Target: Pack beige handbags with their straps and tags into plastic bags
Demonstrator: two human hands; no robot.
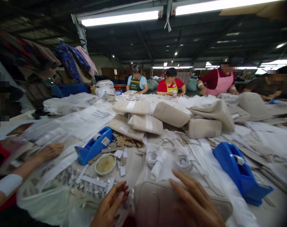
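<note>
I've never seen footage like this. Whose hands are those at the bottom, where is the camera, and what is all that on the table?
There is just one picture, from a camera worn on a person's head that looks forward and down, so the two bare hands at the bottom are the wearer's own. The right hand lies flat on a beige padded bag. The left hand is open beside it and holds nothing. On the table lie a blue tape dispenser, a second dispenser, a small round dish and stacked beige bags. The co-worker's hand at the left is another person's.
</note>
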